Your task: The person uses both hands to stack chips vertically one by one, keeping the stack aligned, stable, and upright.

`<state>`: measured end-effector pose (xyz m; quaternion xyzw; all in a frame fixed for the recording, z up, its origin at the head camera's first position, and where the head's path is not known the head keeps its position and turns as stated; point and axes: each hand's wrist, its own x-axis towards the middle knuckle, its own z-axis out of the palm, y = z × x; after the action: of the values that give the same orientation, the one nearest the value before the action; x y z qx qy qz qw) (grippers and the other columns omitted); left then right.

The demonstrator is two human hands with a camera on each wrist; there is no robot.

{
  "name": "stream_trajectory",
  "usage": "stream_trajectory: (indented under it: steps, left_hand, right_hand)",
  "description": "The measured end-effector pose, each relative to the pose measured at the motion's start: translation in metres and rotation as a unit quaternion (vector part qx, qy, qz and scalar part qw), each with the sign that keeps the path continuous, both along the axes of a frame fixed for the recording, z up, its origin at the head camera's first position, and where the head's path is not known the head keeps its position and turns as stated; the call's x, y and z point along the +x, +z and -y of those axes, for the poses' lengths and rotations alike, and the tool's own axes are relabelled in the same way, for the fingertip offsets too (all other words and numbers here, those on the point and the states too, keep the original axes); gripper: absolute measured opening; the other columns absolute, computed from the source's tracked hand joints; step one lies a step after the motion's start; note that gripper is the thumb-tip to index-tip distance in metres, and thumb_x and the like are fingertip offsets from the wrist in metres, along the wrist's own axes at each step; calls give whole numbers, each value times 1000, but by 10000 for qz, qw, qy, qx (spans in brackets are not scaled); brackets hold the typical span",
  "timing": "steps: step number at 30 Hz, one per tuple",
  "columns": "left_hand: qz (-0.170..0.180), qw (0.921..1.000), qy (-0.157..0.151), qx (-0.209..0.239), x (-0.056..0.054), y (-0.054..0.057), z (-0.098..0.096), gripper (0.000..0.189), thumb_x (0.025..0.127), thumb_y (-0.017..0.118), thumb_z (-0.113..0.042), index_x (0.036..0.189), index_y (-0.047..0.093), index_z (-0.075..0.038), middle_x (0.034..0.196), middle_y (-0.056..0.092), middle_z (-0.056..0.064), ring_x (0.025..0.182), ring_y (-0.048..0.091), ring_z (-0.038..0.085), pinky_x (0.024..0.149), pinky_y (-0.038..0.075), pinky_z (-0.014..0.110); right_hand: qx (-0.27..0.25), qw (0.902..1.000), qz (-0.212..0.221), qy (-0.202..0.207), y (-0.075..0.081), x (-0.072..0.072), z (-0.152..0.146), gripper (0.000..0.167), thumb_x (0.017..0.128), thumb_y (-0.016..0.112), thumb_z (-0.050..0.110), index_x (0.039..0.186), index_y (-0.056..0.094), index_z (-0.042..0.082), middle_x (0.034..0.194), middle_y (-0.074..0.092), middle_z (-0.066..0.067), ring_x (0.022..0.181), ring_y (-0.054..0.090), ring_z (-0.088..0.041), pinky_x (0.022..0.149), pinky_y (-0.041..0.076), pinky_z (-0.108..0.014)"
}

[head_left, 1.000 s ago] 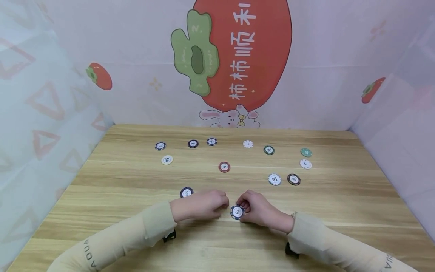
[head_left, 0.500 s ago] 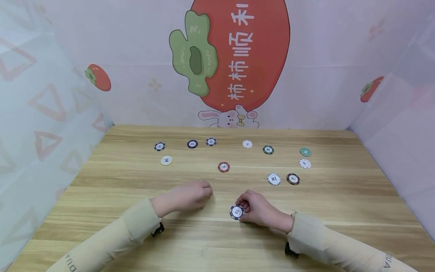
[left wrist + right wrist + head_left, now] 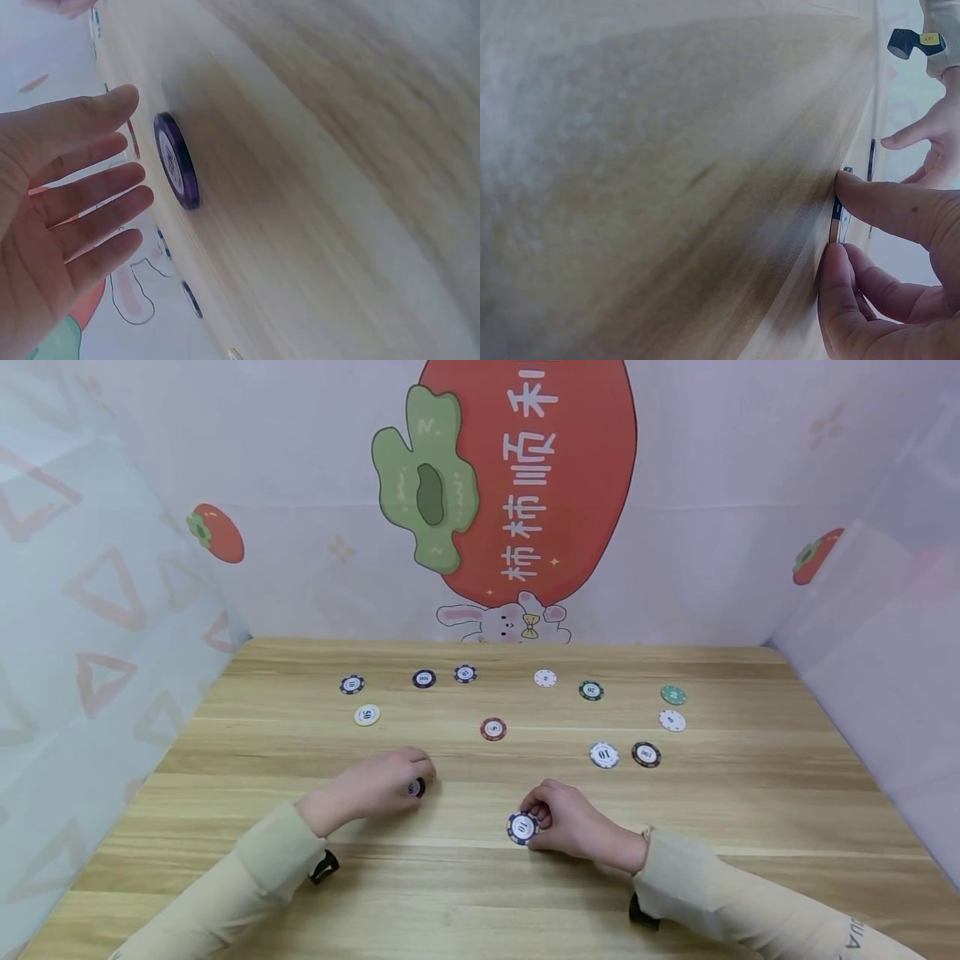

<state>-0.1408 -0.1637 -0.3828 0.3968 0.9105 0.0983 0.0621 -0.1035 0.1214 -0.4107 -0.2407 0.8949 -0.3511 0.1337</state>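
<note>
My left hand (image 3: 386,782) hovers over a dark purple poker chip (image 3: 417,787) that lies on the table, partly covered by the hand in the head view. In the left wrist view the fingers (image 3: 112,187) are loosely spread, and a gap shows between them and the purple chip (image 3: 177,161). Near the middle front, my right hand (image 3: 572,821) pinches a dark blue and white poker chip (image 3: 522,828) marked 10. Thumb and index finger grip its edge in the right wrist view, where the chip (image 3: 838,210) is close to the tabletop.
Farther back on the wooden table (image 3: 480,893) lie several chips, among them a red chip (image 3: 493,729), a cream chip (image 3: 367,715), a light blue chip (image 3: 604,755), a black chip (image 3: 647,754) and a green chip (image 3: 673,695). A printed cloth (image 3: 705,510) hangs behind.
My left hand has moved left, away from beside the right hand, to the purple chip. The right hand keeps its pinch on the blue and white chip and has barely moved.
</note>
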Motion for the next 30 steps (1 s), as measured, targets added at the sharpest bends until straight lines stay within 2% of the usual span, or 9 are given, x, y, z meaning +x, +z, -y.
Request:
stream_trajectory:
  steps: [6, 10, 16, 23, 30]
  left_hand:
    - [46, 9995, 232, -190, 0, -3, 7, 28, 74, 73, -15, 98, 63, -6, 96, 59, 5, 86, 57, 17, 76, 49, 31]
    - [-71, 9992, 271, -292, 1, -6, 10, 28, 73, 74, -16, 97, 63, -7, 95, 59, 4, 86, 58, 17, 75, 49, 31]
    - [-191, 9991, 250, -282, 1, -8, 11, 27, 73, 74, -16, 95, 63, -7, 92, 59, 3, 83, 57, 15, 74, 49, 30]
    - [-159, 9994, 229, -197, 2, -8, 9, 25, 73, 73, -12, 95, 63, -5, 90, 59, 4, 82, 57, 15, 73, 49, 30]
    - [-99, 9999, 128, 4, 0, -9, 9, 26, 70, 72, -5, 94, 63, -1, 87, 57, 5, 78, 56, 16, 70, 50, 27]
  right_hand:
    - [-3, 10000, 1, -5, 0, 0, 0, 33, 63, 79, 2, 91, 61, 2, 82, 50, 1, 73, 48, -12, 62, 44, -21]
    - [-6, 10000, 62, -56, 0, 1, 0, 33, 64, 79, 2, 92, 61, 2, 82, 50, 1, 74, 48, -12, 63, 44, -21]
    - [-3, 9997, 174, -166, 1, 2, 1, 32, 64, 78, 2, 92, 61, 3, 83, 50, 1, 74, 48, -11, 63, 44, -21]
    - [-10, 9993, 273, -258, 1, 2, 2, 32, 65, 78, 1, 92, 61, 2, 83, 50, 1, 75, 48, -12, 63, 44, -21]
    - [-150, 9993, 185, -276, -1, 3, 1, 34, 62, 79, 0, 91, 61, 2, 82, 50, 0, 74, 49, -11, 63, 45, -20]
